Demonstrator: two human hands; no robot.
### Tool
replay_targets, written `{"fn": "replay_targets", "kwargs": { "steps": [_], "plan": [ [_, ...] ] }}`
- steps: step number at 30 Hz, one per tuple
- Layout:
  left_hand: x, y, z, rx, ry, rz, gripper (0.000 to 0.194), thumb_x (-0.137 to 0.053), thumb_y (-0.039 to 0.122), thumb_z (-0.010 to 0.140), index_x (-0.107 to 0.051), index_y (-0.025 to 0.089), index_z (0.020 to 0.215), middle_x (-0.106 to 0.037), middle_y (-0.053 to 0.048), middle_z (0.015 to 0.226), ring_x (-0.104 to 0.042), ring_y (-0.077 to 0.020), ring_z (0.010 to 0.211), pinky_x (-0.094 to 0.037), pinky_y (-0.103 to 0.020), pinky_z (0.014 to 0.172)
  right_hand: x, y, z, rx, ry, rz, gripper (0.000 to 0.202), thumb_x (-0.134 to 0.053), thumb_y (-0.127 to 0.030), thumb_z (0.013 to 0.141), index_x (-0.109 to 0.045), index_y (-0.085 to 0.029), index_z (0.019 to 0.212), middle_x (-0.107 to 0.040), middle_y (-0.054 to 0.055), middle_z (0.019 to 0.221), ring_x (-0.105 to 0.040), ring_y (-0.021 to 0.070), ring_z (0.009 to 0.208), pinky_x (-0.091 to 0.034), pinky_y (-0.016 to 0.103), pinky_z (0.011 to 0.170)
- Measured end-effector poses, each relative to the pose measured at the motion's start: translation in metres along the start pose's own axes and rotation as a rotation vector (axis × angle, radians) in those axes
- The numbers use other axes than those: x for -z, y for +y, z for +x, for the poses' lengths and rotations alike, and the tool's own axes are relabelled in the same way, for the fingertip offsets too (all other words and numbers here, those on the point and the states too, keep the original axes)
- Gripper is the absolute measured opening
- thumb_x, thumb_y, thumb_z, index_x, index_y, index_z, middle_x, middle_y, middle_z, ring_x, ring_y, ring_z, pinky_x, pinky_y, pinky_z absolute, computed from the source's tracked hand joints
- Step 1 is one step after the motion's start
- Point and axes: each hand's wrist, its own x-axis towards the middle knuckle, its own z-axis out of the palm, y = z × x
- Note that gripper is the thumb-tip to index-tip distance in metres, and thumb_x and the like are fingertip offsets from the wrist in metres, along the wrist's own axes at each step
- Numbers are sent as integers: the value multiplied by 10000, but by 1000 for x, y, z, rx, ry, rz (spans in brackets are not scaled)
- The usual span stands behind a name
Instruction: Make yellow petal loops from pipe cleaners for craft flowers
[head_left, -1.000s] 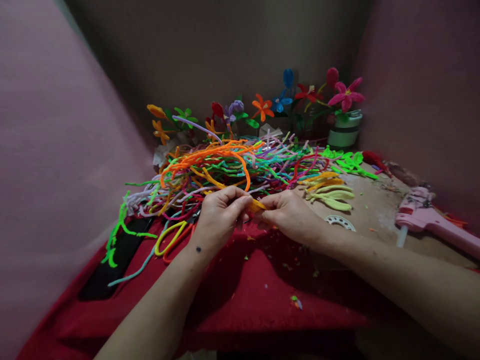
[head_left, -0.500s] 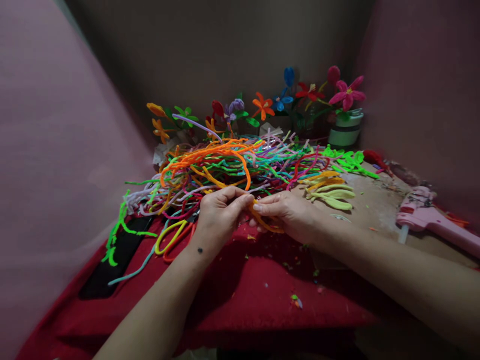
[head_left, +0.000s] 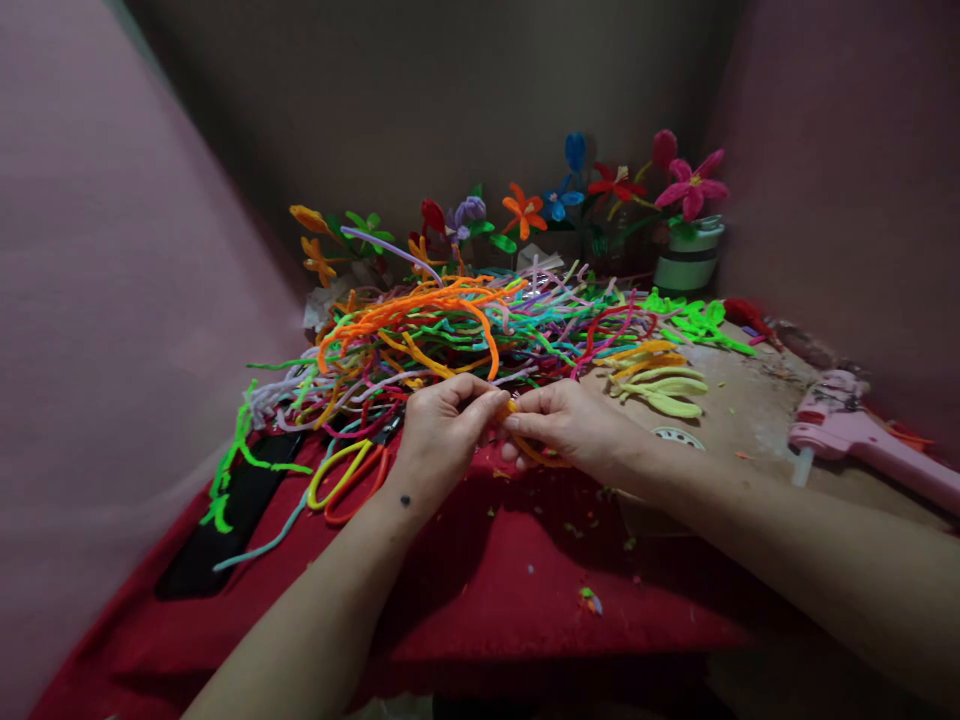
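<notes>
An orange-yellow pipe cleaner (head_left: 541,457) is pinched between my two hands, its lower part curving under the right fingers. My left hand (head_left: 450,425) closes thumb and forefinger on its end. Touching close beside, my right hand (head_left: 574,425) grips the same piece, with its lower fingers partly hidden. Just behind the hands lies a large heap of coloured pipe cleaners (head_left: 450,325), orange ones on top. Yellow-green petal shapes (head_left: 664,388) and orange-yellow ones (head_left: 645,357) rest right of the heap.
Scissors (head_left: 349,480) and a black flat object (head_left: 225,535) lie at left on the red cloth (head_left: 465,620). At right is a pink glue gun (head_left: 847,430). Pipe-cleaner flowers (head_left: 523,210) and a green cup (head_left: 686,262) stand behind; bright green pieces (head_left: 694,318) lie near.
The right fingers have shifted slightly on the orange-yellow piece, and less of it shows below them. A white round disc by the right wrist shows more. The view has moved slightly.
</notes>
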Motion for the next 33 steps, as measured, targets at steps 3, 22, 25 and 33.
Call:
{"fn": "replay_targets", "kwargs": {
  "steps": [3, 22, 25, 33],
  "plan": [
    [0, 0, 1, 36, -8, -116, 145, -606, 271, 736, -609, 127, 728, -534, 44, 538, -441, -47, 416, -339, -164, 390, -1, 0, 1, 2, 62, 190, 173, -553, -189, 732, -631, -118, 596, -619, 16, 531, -501, 67, 428, -355, 195, 448],
    [-22, -11, -4, 359, -462, -772, 225, -665, 286, 726, -559, 141, 862, -556, 23, 659, -537, -62, 508, -385, -142, 373, 7, 6, 7, 164, 193, 645, 137, -665, -269, 691, -642, -150, 755, -628, 26, 728, -568, 111, 537, -447, 210, 411],
    [-24, -13, -5, 378, -489, -742, 205, -660, 284, 726, -563, 125, 813, -569, 17, 623, -513, -53, 456, -366, -138, 349, 7, 6, 7, 168, 203, 642, 125, -661, -262, 696, -645, -149, 745, -630, 27, 727, -561, 102, 533, -438, 204, 420],
    [-23, -10, -8, 427, -466, -623, 183, -622, 285, 745, -496, 153, 736, -527, 53, 533, -367, -29, 329, -330, -142, 283, 7, 2, 6, 161, 279, 587, 118, -672, -249, 659, -643, -140, 696, -637, 30, 686, -565, 120, 554, -427, 228, 459]
  ]
}}
